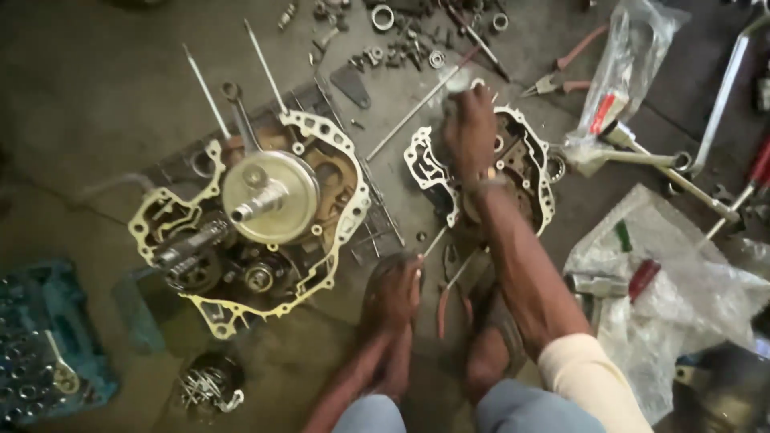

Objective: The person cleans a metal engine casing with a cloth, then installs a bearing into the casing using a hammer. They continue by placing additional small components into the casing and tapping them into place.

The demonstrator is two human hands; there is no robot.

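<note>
My right hand (470, 128) reaches forward over the smaller crankcase half (525, 164), which lies flat on the floor. Its fingers are curled at the case's far edge, and what they pinch is blurred. My left hand (391, 293) sits low beside my sandalled foot, near a thin metal rod (434, 240); its grip is unclear. To the left lies the larger crankcase half (333, 136) with a crankshaft (269, 196) and gear shafts (188, 244) standing in it.
Loose bearings, bolts and small parts (401, 44) are scattered at the back, with red-handled pliers (561, 76) nearby. Clear plastic bags (682, 297) and long wrenches (682, 172) lie on the right. A blue socket tray (48, 337) sits at the left edge.
</note>
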